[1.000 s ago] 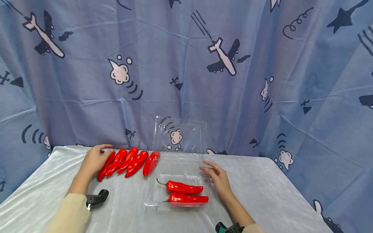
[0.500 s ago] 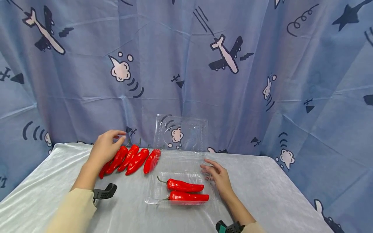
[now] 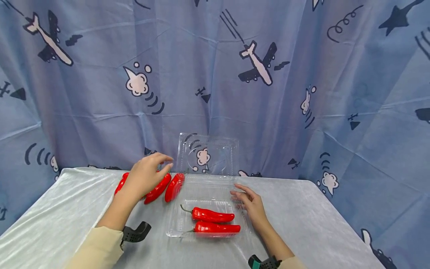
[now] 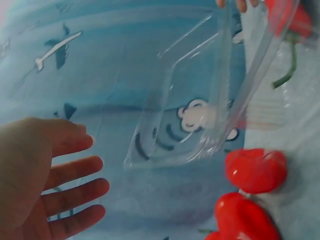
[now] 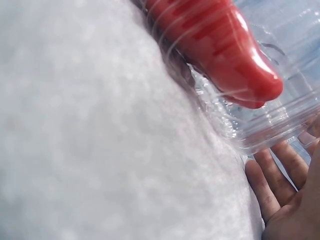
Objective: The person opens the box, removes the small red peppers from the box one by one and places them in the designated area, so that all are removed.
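My left hand (image 3: 147, 175) hovers over a row of red chili peppers, its fingers loosely extended with nothing in them; the left wrist view shows the same hand (image 4: 45, 185) beside the raised lid. It hides part of the row, while the pepper (image 3: 174, 187) at the row's right end shows whole. A clear plastic clamshell box (image 3: 170, 228) stands with its lid (image 3: 236, 157) up. Inside lie two red peppers, one behind (image 3: 212, 215) and one in front (image 3: 217, 228). My right hand (image 3: 253, 209) rests against the box's right side, fingers mostly straight along its wall (image 5: 280, 131).
A white cloth (image 3: 322, 224) covers the table. Behind it hangs a blue curtain (image 3: 215, 93) with printed planes. Black wrist devices sit on the left wrist (image 3: 136, 232) and right wrist (image 3: 265, 263).
My left hand has moved right, from the leftmost pepper across the row toward the box, with empty fingers. The right hand, the box and the two peppers inside have stayed in place.
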